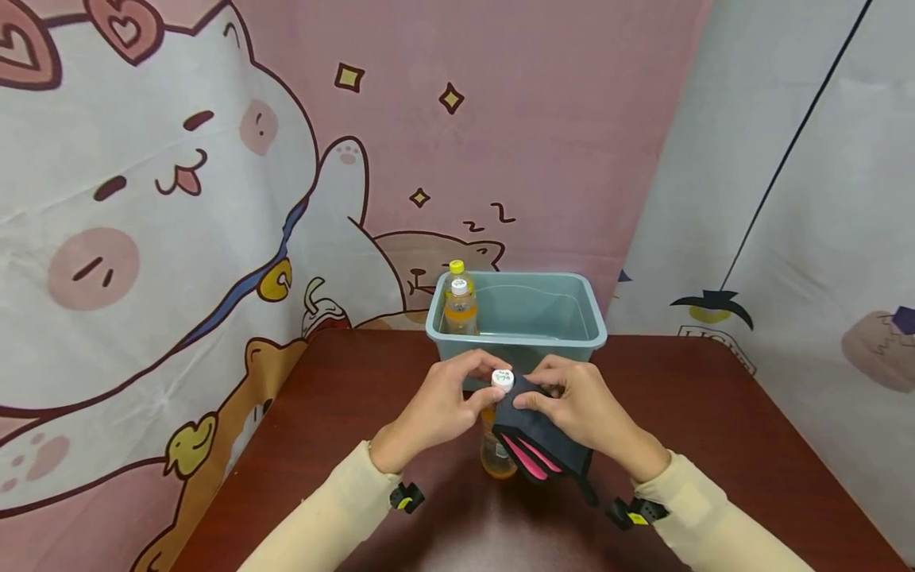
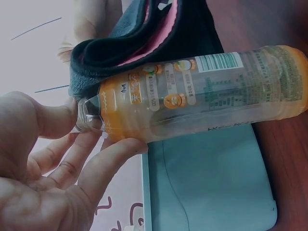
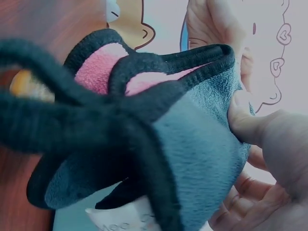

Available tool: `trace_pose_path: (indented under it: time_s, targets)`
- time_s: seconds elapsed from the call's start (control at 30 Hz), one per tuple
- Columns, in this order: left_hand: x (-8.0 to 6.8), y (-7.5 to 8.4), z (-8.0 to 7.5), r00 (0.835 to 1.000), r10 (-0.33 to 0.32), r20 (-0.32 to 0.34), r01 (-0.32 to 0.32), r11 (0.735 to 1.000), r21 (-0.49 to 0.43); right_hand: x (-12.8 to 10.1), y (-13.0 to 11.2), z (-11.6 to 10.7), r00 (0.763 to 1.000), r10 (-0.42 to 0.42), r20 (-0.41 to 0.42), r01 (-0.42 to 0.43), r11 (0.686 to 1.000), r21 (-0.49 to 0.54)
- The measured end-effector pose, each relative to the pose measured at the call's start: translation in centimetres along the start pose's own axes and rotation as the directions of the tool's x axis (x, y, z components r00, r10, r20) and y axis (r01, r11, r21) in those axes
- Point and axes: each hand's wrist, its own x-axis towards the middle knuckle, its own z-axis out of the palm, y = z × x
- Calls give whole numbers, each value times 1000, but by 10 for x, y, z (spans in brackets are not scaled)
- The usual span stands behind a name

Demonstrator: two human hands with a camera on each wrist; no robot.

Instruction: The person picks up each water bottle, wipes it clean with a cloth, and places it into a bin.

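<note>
My left hand [image 1: 446,405] grips a clear plastic bottle [image 2: 192,96] by its neck, just under the white cap [image 1: 503,380]. An orange label with a barcode wraps the bottle, which stands nearly upright over the table. In my right hand [image 1: 582,401] is a folded dark grey cloth [image 1: 539,421] with black edging and a pink inner side, pinched between thumb and fingers. The cloth lies against the bottle's upper side, covering part of it. A black loop [image 3: 38,115] and a white tag [image 3: 122,216] hang from the cloth in the right wrist view.
Behind my hands a blue-grey plastic tub [image 1: 543,343] stands on the dark red table [image 1: 343,445]. Two bottles are inside at its left: one with a white cap [image 1: 459,287], one with a yellow cap [image 1: 457,266]. A cartoon-printed curtain [image 1: 536,119] hangs behind.
</note>
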Motion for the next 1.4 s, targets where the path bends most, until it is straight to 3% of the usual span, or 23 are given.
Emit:
trace_pose_path:
  time_s: [0.6,0.93,1.1,1.4]
  targets:
    - [-1,2,2,1000,-1,-4,1,1000,-5,-15,16,5,999,2,41,-2,1000,12]
    - [-3,4,2,1000,-10,-8,10,1000,10,-28,41,24,976,10,217,-14,1000,15]
    - [-3,4,2,1000,-10,-9,10,1000,10,-33,48,35,973,-24,228,25,1000,1]
    - [-3,4,2,1000,-14,-6,14,1000,-10,-39,57,54,946,30,324,19,989,-148]
